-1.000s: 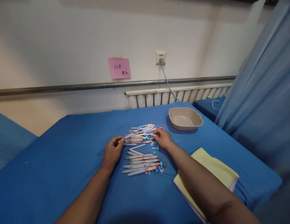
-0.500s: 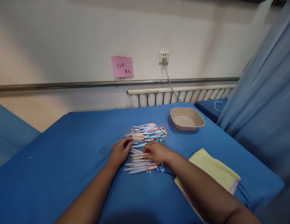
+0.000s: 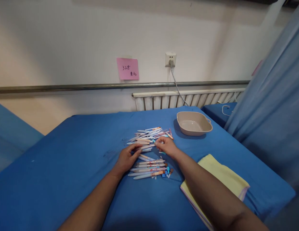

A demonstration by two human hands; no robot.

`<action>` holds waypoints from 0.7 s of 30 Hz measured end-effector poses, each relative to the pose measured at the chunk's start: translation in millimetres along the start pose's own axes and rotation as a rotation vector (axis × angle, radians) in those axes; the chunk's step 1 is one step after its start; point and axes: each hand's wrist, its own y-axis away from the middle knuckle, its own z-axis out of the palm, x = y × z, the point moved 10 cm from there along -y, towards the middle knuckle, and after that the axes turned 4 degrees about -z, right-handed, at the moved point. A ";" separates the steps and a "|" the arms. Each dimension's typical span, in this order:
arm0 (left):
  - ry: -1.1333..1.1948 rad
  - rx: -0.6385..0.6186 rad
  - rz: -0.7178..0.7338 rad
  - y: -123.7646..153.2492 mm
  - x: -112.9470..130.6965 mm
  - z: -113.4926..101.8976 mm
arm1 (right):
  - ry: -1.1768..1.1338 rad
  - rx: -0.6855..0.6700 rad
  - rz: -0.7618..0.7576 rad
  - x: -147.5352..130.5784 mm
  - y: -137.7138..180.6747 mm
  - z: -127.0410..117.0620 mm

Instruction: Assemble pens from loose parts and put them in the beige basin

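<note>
Left hand (image 3: pixel 126 158) and right hand (image 3: pixel 166 146) pinch one pen (image 3: pixel 147 147). Right forearm (image 3: pixel 199 179) sits near loose caps (image 3: pixel 168 169); a low sweep could scatter them.

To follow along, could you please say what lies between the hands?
A pale pen, others around it, shows between the left hand and right hand in the head view.
</note>
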 end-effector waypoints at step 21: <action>0.151 0.034 -0.041 -3.3 -8.5 -1.2 | -0.041 0.028 -0.074 -5.7 -0.8 0.5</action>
